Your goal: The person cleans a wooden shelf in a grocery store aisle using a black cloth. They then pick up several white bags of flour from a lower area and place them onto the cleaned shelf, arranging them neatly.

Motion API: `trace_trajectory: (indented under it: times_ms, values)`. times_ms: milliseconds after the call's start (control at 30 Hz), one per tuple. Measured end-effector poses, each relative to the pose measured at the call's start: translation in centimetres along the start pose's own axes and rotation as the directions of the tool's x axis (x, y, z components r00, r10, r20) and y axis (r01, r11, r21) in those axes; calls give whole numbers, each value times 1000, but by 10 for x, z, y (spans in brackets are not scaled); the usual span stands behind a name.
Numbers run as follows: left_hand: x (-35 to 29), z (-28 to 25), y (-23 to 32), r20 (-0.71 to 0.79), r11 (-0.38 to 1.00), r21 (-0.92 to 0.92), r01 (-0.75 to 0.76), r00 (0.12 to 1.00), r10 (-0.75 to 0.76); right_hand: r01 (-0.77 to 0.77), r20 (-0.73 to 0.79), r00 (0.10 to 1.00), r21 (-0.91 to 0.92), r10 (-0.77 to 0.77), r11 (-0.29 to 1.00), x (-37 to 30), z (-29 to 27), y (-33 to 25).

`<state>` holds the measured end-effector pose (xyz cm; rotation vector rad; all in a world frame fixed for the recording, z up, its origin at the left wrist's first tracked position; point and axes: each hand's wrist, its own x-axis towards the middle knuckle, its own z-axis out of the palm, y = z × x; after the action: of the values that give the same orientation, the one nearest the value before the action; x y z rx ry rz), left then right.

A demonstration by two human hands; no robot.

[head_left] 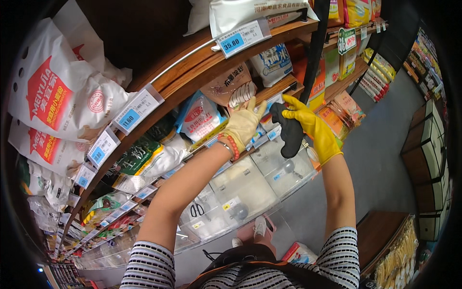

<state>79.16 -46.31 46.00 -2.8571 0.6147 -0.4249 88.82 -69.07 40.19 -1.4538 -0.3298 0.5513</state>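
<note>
My left hand (244,124), in a cream glove with a red bead bracelet at the wrist, reaches to the shelf with its fingers apart. It is at the lower edge of a brownish-pink flour bag (226,86); whether it touches the bag I cannot tell. My right hand (315,126) wears a yellow rubber glove and is closed on a black cloth (288,137). The cloth hangs down in front of the shelf edge, above clear-lidded bulk bins (245,185). Left of my left hand stands a blue and white bag (197,115).
Large white flour bags (50,91) fill the upper left shelf. A curved wooden shelf edge (192,72) with price tags runs above my left arm. A dark post (315,53) rises beyond my hands. At the lower right is a wooden stand (385,241); grey floor (380,159) lies right.
</note>
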Motion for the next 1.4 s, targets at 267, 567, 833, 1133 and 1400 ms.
trace_trajectory:
  times_ms: [267, 567, 833, 1133, 1400]
  values:
    - [25, 18, 1, 80, 994, -55, 93, 993, -88, -57, 201, 980, 289, -2, 956, -6, -4, -14]
    - [32, 11, -35, 111, 896, -403, 187, 982, -155, 41, -361, 928, -133, -87, 990, -11, 24, -13]
    - [36, 8, -26, 28, 919, -379, 109, 994, -107, -254, -637, 696, -649, -330, 717, 40, 55, 17]
    - [33, 10, -32, 78, 917, -362, 164, 986, -146, -182, -370, 908, -772, -198, 608, -2, 170, 9]
    - [31, 4, -16, 33, 924, -347, 159, 987, -157, 444, -199, 751, -555, -630, 704, -29, 167, 70]
